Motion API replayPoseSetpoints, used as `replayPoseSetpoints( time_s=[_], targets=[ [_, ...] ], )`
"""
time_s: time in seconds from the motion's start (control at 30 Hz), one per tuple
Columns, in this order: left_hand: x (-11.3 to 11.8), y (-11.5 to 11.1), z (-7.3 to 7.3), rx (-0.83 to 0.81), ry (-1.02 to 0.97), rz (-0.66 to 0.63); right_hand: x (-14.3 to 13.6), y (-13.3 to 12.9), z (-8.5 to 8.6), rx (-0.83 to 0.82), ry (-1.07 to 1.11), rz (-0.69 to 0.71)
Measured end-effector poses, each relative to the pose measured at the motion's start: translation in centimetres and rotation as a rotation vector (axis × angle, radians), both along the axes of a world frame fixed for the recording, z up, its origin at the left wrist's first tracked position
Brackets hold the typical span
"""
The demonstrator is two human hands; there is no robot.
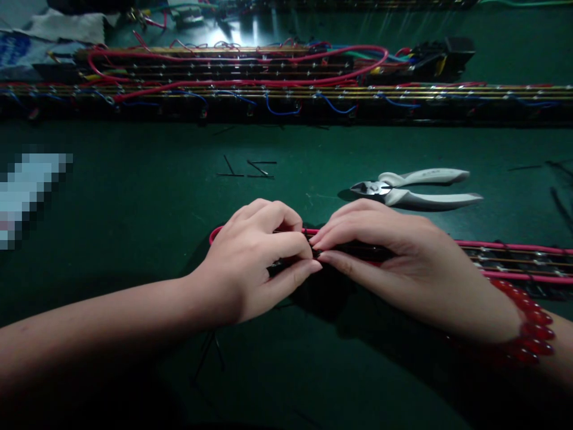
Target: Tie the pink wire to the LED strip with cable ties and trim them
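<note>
A long wired strip (510,261) with metal rails and a red cable (553,276) along its edges lies in front of me. My left hand (259,257) is closed around its left part, where the red cable bends round in a loop. My right hand (385,257) pinches at the same spot, thumb and fingertips together, almost touching the left fingers. Between the hands a thin black cable tie (305,232) crosses the strip; its lower part is hidden by the fingers. A red bead bracelet (532,325) is on my right wrist.
Diagonal cutters (421,188) with pale handles lie just beyond my right hand. Several black cable tie offcuts (259,176) are scattered on the green table (147,197). Farther back, long wired strips (250,98) span the view. A pixelated pale patch (31,191) is at left.
</note>
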State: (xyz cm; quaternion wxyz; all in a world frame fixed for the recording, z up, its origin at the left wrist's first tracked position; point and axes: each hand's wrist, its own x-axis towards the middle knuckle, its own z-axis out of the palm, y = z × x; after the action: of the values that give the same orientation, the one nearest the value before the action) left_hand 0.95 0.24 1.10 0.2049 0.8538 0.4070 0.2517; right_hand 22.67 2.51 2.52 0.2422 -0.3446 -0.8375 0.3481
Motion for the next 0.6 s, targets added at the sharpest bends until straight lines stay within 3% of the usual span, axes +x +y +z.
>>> replayPoseSetpoints(
  time_s=[0.6],
  targets=[
    [0.33, -0.01, 0.35, -0.04, 0.036, -0.016, 0.0, 0.02, -0.24, 0.032, 0.018, 0.028]
  ],
)
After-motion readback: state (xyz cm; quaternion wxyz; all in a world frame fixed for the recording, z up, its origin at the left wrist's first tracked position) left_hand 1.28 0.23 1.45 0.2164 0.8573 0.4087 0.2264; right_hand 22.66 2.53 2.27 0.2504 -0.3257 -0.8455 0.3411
